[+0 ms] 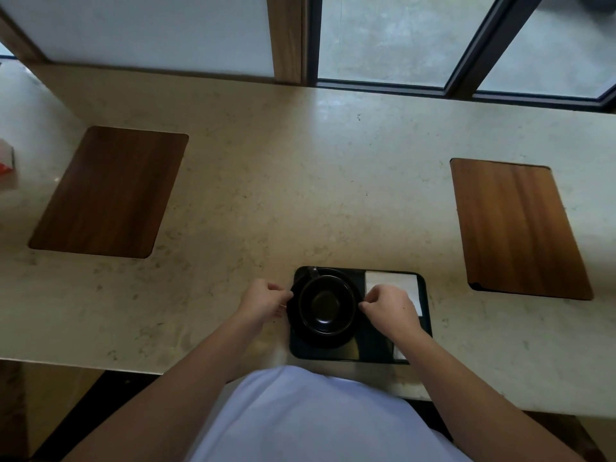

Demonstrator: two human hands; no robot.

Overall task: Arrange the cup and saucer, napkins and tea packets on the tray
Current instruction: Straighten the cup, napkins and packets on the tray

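Observation:
A black tray (pixel 373 348) lies at the counter's near edge. On its left half a black cup (pixel 326 303) stands upright on a black saucer (pixel 328 340), its handle pointing away from me. My left hand (pixel 265 301) pinches the saucer's left rim. My right hand (pixel 388 306) pinches the saucer's right rim with curled fingers. A white napkin (pixel 391 283) lies on the tray's right half, partly hidden under my right hand and wrist. No tea packets can be made out.
Two wooden boards are set into the beige stone counter (pixel 266 195), one at the left (pixel 110 191) and one at the right (pixel 516 228). A red and white box (pixel 6 158) sits at the far left edge. Windows run along the back.

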